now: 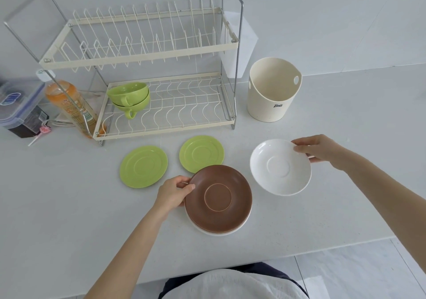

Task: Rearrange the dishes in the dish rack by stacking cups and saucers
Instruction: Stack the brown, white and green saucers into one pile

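Both bare forearms reach forward, the left hand and right hand each pinching with curled fingers.

Lower rack right side open — stacked green cups left

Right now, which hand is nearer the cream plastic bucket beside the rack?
Right. The right hand, gripping the white saucer, sits just below the cream plastic bucket; the left hand is farther, down-left.

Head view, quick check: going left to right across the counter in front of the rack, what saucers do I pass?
Left green saucer → right green saucer → brown saucer, held by the left hand on a white one → white saucer, held by the right hand.
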{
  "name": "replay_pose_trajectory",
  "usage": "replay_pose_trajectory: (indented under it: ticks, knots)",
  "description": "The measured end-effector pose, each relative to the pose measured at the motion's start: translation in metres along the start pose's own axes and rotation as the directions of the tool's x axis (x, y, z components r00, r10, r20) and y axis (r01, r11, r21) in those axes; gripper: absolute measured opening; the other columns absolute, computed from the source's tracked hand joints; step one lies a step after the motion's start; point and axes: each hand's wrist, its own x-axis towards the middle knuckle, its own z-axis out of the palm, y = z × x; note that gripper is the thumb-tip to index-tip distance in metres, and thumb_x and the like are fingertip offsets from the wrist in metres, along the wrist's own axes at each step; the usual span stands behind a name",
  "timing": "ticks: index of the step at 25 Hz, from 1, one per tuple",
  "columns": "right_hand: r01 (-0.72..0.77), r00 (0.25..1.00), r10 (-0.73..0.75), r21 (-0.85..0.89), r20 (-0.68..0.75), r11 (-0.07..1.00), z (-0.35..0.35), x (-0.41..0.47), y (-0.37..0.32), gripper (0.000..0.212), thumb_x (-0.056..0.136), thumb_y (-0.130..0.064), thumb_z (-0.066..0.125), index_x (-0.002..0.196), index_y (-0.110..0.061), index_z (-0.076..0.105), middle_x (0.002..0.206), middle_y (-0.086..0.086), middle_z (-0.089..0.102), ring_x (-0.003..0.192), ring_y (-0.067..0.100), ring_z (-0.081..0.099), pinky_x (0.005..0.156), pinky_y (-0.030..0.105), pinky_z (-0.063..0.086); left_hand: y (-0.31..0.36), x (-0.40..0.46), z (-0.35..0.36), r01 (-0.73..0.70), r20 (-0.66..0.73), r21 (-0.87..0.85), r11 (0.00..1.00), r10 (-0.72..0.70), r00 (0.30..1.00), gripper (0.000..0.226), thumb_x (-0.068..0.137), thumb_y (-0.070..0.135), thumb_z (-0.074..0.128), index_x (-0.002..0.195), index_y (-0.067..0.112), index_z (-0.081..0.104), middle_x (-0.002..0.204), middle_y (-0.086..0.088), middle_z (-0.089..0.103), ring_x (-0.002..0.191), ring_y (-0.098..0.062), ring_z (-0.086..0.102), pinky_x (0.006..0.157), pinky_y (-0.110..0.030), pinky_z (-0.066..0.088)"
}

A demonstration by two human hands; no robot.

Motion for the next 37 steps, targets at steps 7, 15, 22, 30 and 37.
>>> replay_pose_trajectory:
  ticks: [7, 15, 22, 30, 37]
  knots:
    - [0.026, 0.997, -0.042, 0.201, 0.071, 0.979, 0.011, -0.010, -0.020, 0.032, 0.088, -0.011, 0.058, 0.119, -0.013, 0.062, 0.104, 0.004, 0.066, 0.083, 0.011, 0.064, 0.067, 0.018, 0.052, 0.001, -0.001, 0.000, -0.004, 0.003, -0.005, 1.000, 0.004, 1.000, 0.021, 0.086, 0.013, 0.059, 0.106, 0.010, 0.062, 0.076, 0.004, 0.058, 0.078, -0.020, 0.058, 0.060, -0.024, 0.054]
    - [-0.010, 0.980, -0.030, 0.200, 0.197, 0.980, 0.085, -0.017, -0.018, 0.029, 0.087, -0.006, 0.058, 0.114, -0.010, 0.065, 0.096, 0.008, 0.067, 0.075, 0.010, 0.064, 0.058, 0.012, 0.056, 0.003, -0.007, -0.002, -0.020, -0.009, -0.004, 1.000, 0.020, 1.000, 0.025, 0.086, 0.015, 0.059, 0.110, 0.010, 0.062, 0.078, 0.006, 0.057, 0.087, -0.022, 0.059, 0.065, -0.027, 0.055]
    - [0.007, 0.987, -0.034, 0.170, 0.155, 0.985, 0.115, -0.020, -0.015, 0.025, 0.086, -0.007, 0.058, 0.109, -0.010, 0.068, 0.081, 0.001, 0.065, 0.073, 0.013, 0.063, 0.059, 0.014, 0.056, 0.005, -0.013, -0.002, 0.012, -0.013, -0.021, 1.000, -0.012, 1.000, 0.020, 0.092, 0.029, 0.047, 0.099, 0.019, 0.063, 0.100, -0.007, 0.065, 0.091, -0.023, 0.063, 0.068, -0.029, 0.057]
    - [0.176, 0.982, -0.166, -0.122, 0.090, 0.977, 0.134, -0.027, -0.006, 0.035, 0.085, -0.019, 0.061, 0.121, -0.023, 0.062, 0.112, 0.003, 0.061, 0.106, 0.020, 0.060, 0.083, 0.022, 0.042, 0.004, -0.011, -0.003, 0.040, 0.051, 0.020, 0.999, -0.041, 0.998, 0.034, 0.085, 0.024, 0.060, 0.118, 0.017, 0.058, 0.101, -0.006, 0.062, 0.092, -0.024, 0.061, 0.068, -0.033, 0.058]
    - [0.058, 0.992, -0.062, 0.040, 0.111, 0.998, 0.138, -0.025, -0.003, 0.032, 0.084, -0.021, 0.062, 0.116, -0.023, 0.065, 0.096, 0.003, 0.068, 0.089, 0.021, 0.061, 0.089, 0.042, 0.055, 0.001, -0.012, -0.004, 0.024, 0.042, 0.009, 1.000, -0.024, 0.999, 0.032, 0.086, 0.021, 0.059, 0.118, 0.017, 0.059, 0.098, -0.007, 0.064, 0.086, -0.024, 0.063, 0.059, -0.027, 0.057]
